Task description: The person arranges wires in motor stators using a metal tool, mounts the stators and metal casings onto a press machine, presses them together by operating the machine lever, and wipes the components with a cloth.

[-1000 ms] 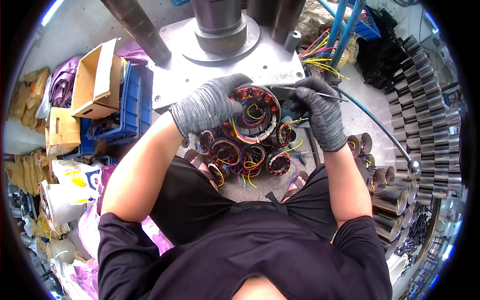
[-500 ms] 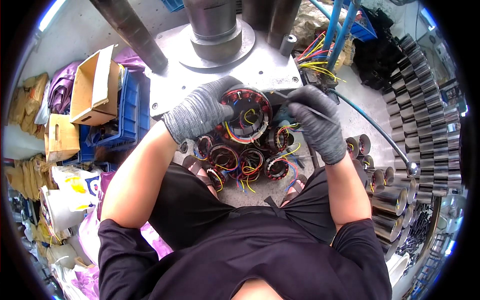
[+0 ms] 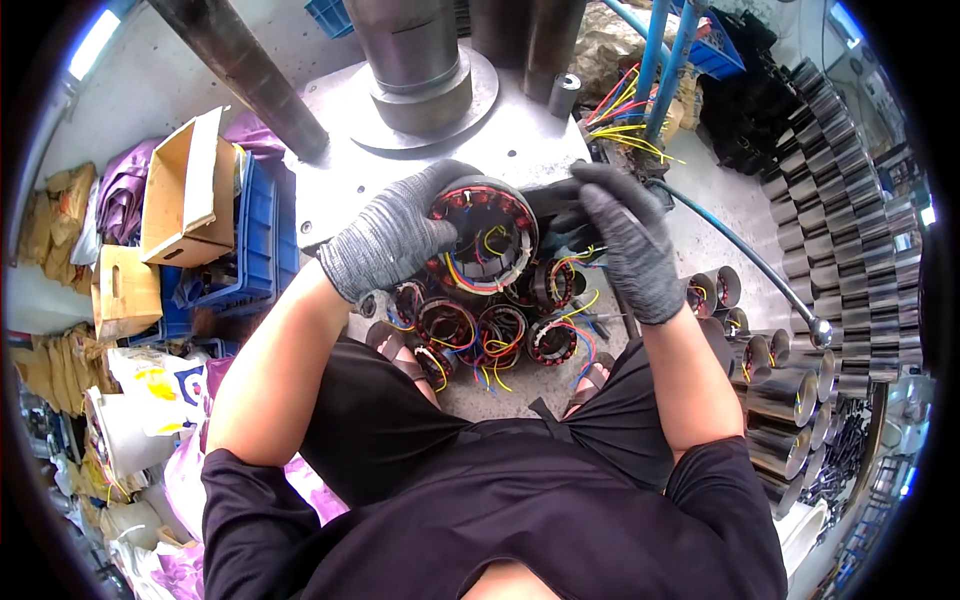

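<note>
My left hand (image 3: 388, 235), in a grey knit glove, grips the left side of a motor stator (image 3: 525, 262). This ring has red windings and coloured lead wires inside, and is tilted with its opening toward me at the front edge of a metal press table (image 3: 330, 185). To its right, my gloved right hand (image 3: 635, 245) is raised, fingers stretched out and apart from the ring. I see nothing held in it. On the floor below, several more wound stators (image 3: 445, 318) with yellow, red and blue leads stand between my feet.
A thick press column (image 3: 415, 60) rises from the table. Cardboard boxes (image 3: 185, 190) and blue crates (image 3: 258, 215) stand at left. Metal cylinders (image 3: 785, 395) lie stacked at right, near a ball-ended lever (image 3: 820, 330). Loose coloured wires (image 3: 630, 130) hang behind my right hand.
The thin rod seen at my right hand earlier no longer shows, and that hand's fingers have straightened. My left hand and the stator have shifted slightly left in the picture.
</note>
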Motion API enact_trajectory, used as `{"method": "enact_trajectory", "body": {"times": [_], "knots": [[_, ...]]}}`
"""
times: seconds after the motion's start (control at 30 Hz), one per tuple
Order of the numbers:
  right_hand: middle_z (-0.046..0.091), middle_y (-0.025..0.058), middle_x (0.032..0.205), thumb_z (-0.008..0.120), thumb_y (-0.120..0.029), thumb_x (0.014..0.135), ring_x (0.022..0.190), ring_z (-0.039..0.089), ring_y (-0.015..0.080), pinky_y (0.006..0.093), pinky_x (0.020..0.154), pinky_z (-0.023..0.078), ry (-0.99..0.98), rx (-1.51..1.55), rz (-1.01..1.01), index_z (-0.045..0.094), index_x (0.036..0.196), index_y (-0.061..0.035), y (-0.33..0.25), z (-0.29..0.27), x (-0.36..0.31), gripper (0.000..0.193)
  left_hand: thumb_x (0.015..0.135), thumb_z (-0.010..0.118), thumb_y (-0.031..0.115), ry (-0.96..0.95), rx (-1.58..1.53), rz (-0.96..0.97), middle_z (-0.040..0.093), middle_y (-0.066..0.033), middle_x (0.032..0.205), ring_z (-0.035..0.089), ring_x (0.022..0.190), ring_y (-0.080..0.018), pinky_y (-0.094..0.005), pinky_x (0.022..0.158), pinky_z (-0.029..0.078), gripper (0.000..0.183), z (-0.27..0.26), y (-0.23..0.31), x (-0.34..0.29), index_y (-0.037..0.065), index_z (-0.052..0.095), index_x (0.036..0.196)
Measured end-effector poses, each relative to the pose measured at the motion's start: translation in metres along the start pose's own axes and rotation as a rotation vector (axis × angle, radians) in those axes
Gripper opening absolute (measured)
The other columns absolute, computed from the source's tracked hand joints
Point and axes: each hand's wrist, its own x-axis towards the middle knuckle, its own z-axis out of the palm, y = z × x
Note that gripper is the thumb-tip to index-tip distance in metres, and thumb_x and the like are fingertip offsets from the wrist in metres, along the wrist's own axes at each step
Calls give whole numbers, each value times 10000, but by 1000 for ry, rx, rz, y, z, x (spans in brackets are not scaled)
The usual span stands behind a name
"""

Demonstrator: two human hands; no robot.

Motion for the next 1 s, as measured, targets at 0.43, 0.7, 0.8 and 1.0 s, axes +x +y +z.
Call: {"method": "enact_trajectory", "body": {"times": [0.43,0.7,0.8,1.0], "knots": [[732,72,953,866,-218,831,835,670,109,284,735,564,-166,-111,91,686,1167,29,9,14,3,454,814,825,127,270,97,17,693,-106,1173,670,845,-138,-299,778,572,680,17,4,8,79,531,1426],[734,104,970,789,-137,881,847,699,152,291,773,584,41,174,171,687,1142,48,12,14,2,335,907,774,370,200,-862,-159,613,-158,1324,659,1145,-266,-392,959,579,750,36,3,4,22,441,1483],[736,97,1021,797,-140,880,944,687,160,319,868,562,78,156,89,682,1175,38,13,17,-2,364,917,751,321,117,-1044,-148,596,-154,1351,651,1184,-274,-411,969,583,742,55,22,-6,10,407,1495],[717,112,1108,776,-205,929,957,677,151,311,866,560,11,130,70,621,1297,32,4,19,-5,465,870,686,141,320,-967,-65,637,-158,1289,695,1101,-259,-398,918,610,651,53,23,-2,1,437,1456]]}}
